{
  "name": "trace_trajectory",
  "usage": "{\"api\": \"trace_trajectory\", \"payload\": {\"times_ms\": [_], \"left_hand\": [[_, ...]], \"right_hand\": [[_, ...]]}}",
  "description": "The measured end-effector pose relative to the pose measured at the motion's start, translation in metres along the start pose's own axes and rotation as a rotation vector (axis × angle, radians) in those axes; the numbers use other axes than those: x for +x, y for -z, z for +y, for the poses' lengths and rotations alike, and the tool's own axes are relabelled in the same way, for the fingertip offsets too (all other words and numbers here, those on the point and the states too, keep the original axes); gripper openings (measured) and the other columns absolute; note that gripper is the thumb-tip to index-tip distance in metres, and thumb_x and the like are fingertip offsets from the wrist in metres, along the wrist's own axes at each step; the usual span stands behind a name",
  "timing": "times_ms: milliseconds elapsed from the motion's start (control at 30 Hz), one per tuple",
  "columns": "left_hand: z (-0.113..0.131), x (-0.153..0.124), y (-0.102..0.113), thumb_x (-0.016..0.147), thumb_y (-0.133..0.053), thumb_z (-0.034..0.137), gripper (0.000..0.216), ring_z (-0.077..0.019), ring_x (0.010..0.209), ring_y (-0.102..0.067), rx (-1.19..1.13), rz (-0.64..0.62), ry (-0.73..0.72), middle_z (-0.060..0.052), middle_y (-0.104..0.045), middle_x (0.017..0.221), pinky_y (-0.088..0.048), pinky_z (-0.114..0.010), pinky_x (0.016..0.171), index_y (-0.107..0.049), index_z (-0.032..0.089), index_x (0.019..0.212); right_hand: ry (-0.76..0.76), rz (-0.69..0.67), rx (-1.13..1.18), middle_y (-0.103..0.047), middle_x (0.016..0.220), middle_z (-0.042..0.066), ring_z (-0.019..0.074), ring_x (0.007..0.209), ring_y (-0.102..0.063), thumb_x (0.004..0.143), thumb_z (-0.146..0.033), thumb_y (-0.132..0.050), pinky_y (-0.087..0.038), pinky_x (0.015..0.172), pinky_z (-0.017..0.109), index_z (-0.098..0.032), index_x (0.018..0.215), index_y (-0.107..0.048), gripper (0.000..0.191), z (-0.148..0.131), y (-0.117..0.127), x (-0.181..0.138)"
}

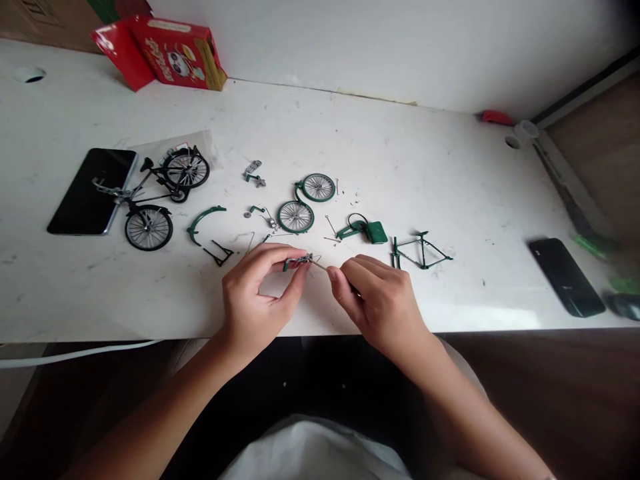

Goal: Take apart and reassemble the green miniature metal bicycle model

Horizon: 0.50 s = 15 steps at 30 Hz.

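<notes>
Pinched shut between thumb and fingertips, the left hand (260,293) has a small part (296,263), green and silver, too tiny to make out in detail. The right hand (380,300) is closed on a thin rod (320,265), gripped near its back end. The rod's long axis runs roughly from 4 o'clock up to 10 o'clock, and its tip meets the small part from the 3 o'clock side. So the part sits at about 9 o'clock from the right hand's grip, just beside it, and both hands hover over the front edge of the white table (450,173).

Spread out at 12 o'clock from the hands are two green wheels (306,203) and a green bag piece (367,230), with a green bike frame (420,252) off at 2 o'clock. At 10 o'clock there's a finished black model bike (150,193) partly lying on a phone (93,190). Another dark phone (567,277) lies well apart at 3 o'clock.

Only printing in sight is on the red box (175,57) at the far back: a cartoon face and some lettering, way too blurry to read.
</notes>
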<state>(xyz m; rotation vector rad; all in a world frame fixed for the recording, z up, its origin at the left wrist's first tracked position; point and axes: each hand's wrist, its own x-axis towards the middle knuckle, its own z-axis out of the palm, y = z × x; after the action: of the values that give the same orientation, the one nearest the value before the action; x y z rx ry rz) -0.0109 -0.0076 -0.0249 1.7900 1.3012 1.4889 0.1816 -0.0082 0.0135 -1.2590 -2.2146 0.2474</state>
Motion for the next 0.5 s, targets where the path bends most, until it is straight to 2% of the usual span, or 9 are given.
{"api": "trace_trajectory", "payload": {"times_ms": [233, 500], "left_hand": [[-0.0028, -0.0008, -0.0019, 0.096, -0.079, 0.018, 0.011, -0.0197, 0.096, -0.080, -0.153, -0.011, 0.146, -0.009, -0.081, 0.106, -0.071, -0.029, 0.084, -0.081, 0.019, 0.107], [-0.0098, -0.0016, -0.0025, 0.093, -0.083, 0.018, 0.018, -0.0221, 0.097, -0.082, -0.245, -0.066, 0.273, -0.010, -0.083, 0.108, -0.072, -0.032, 0.090, -0.082, 0.018, 0.110]], "right_hand": [[-0.008, -0.010, -0.008, -0.039, 0.062, -0.005, 0.0109, 0.056, -0.034, 0.113, -0.025, -0.053, -0.028, 0.054, 0.030, -0.024, 0.070, -0.040, 0.045, 0.0016, -0.0007, 0.0009], [-0.070, -0.043, 0.023, -0.038, 0.062, -0.006, 0.0102, 0.054, -0.030, 0.112, -0.029, -0.055, -0.027, 0.054, 0.030, -0.023, 0.068, -0.041, 0.047, 0.0046, -0.0006, 0.0053]]}}
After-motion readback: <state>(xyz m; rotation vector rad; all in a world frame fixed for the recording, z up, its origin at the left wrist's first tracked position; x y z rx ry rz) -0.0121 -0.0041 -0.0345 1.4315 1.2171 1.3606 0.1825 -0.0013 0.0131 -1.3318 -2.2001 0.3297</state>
